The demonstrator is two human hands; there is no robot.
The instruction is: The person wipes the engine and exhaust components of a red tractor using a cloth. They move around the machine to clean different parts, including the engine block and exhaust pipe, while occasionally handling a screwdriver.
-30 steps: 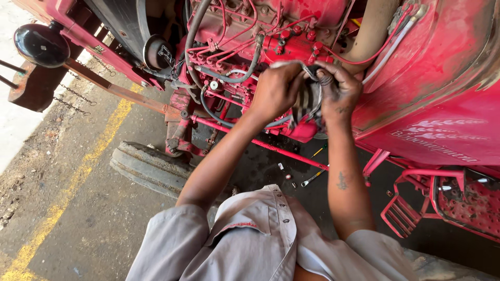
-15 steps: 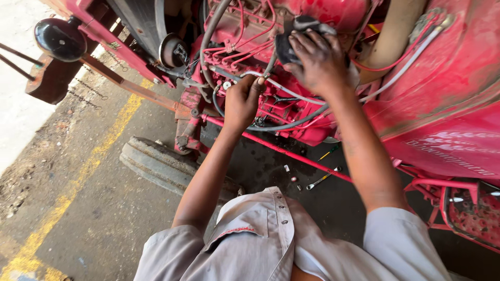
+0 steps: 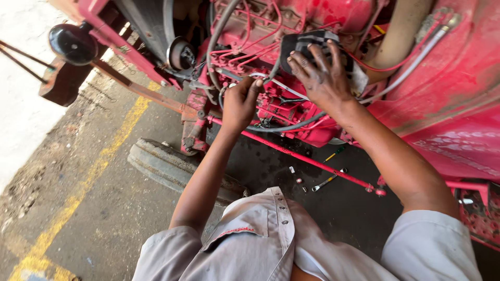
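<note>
From the head view, the right hand (image 3: 319, 73) lies flat, fingers spread, pressing on a black part (image 3: 307, 42) that sits high on the red engine (image 3: 291, 112), just left of a tan pipe (image 3: 398, 34). The palm covers the part's lower right side; it is a press rather than a closed grasp. The left hand (image 3: 240, 104) is lower and to the left, curled with the thumb up against the engine's side, touching a grey hose (image 3: 268, 78) that loops past red tubing; whether the fingers truly clamp the hose or only rest on it cannot be told. A second grey hose (image 3: 281, 127) sags under the engine between the two forearms. Left of the engine are a pulley (image 3: 180, 53) and, farther out, a round black lamp (image 3: 73, 44). Below, a tyre (image 3: 172, 169) rests on the concrete floor (image 3: 104, 208), which carries a yellow line (image 3: 88, 182). A wrench (image 3: 325, 182) and small bits lie on the dark floor beneath a red rod (image 3: 307, 158). The person's grey shirt (image 3: 260, 244) fills the bottom edge.
</note>
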